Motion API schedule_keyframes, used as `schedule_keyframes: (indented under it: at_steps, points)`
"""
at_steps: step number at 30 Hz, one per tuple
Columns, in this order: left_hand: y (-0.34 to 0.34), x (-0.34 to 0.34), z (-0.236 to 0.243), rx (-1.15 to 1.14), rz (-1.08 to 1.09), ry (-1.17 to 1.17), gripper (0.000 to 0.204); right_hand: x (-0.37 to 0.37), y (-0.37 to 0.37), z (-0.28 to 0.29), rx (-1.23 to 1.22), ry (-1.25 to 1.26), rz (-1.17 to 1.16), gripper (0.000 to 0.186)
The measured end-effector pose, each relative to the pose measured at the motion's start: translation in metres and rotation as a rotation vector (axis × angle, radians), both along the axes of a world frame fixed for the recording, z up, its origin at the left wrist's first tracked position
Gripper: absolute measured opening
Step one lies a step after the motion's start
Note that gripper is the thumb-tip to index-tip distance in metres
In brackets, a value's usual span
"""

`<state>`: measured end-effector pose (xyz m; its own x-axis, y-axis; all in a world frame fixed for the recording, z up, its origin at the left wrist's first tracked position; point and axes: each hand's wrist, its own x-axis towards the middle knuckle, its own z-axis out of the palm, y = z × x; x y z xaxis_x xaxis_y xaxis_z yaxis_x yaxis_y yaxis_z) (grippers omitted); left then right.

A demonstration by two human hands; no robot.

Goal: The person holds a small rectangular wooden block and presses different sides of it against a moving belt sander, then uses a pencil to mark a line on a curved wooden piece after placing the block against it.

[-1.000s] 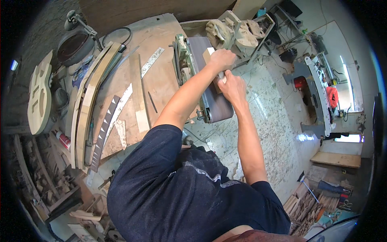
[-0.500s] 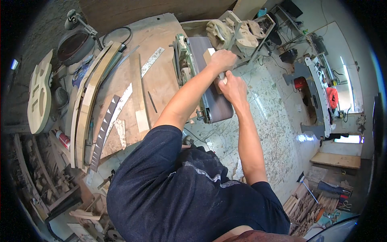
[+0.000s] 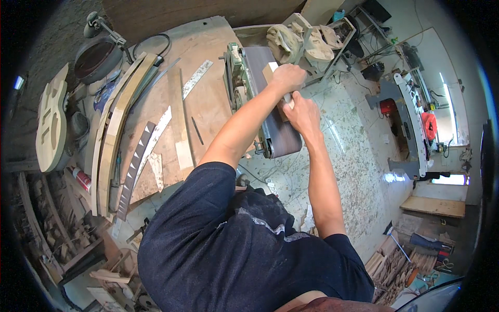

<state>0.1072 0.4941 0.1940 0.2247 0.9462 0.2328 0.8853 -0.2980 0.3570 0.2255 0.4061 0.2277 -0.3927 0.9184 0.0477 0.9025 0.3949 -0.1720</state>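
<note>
A belt sander [image 3: 262,60] with a brown abrasive belt stands ahead of me. Across its belt lies a pale wooden piece [image 3: 270,68], pressed flat there by both of my hands. My left hand [image 3: 289,79] is closed over its far part, knuckles up. Closer to me, my right hand [image 3: 303,114] grips the near part, with its thumb stretched along the wood. Much of the piece is hidden under my fingers, so its full shape cannot be made out.
Left of the sander, a workbench [image 3: 208,39] carries long curved wooden strips [image 3: 117,117], a dark fretboard-like strip [image 3: 136,171] and a thin dark stick [image 3: 197,130]. A guitar-shaped body [image 3: 52,125] stands at far left. More carved bodies [image 3: 318,49] sit behind the sander.
</note>
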Motion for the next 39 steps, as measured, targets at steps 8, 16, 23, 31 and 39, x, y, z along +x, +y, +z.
schedule_keyframes:
  at_steps: [8,16,23,31,39]
  points:
    - [0.002,0.001,-0.007,-0.014,0.051,-0.032,0.022,0.004,0.001,0.002,0.002,-0.007,0.038,0.033]
    - [0.014,0.002,-0.026,0.062,0.072,0.063,0.027,0.008,0.006,-0.001,-0.015,-0.003,0.095,0.032]
    - [0.008,0.000,-0.022,0.053,0.094,0.117,0.030,0.008,0.006,0.000,-0.023,-0.001,0.110,0.031]
    - [0.010,-0.009,-0.030,0.084,0.088,0.127,0.031,0.002,0.004,-0.001,-0.002,0.047,0.128,0.031]
    - [0.002,-0.016,-0.021,0.079,0.078,0.119,0.033,0.000,0.001,-0.002,-0.005,0.053,0.128,0.030]
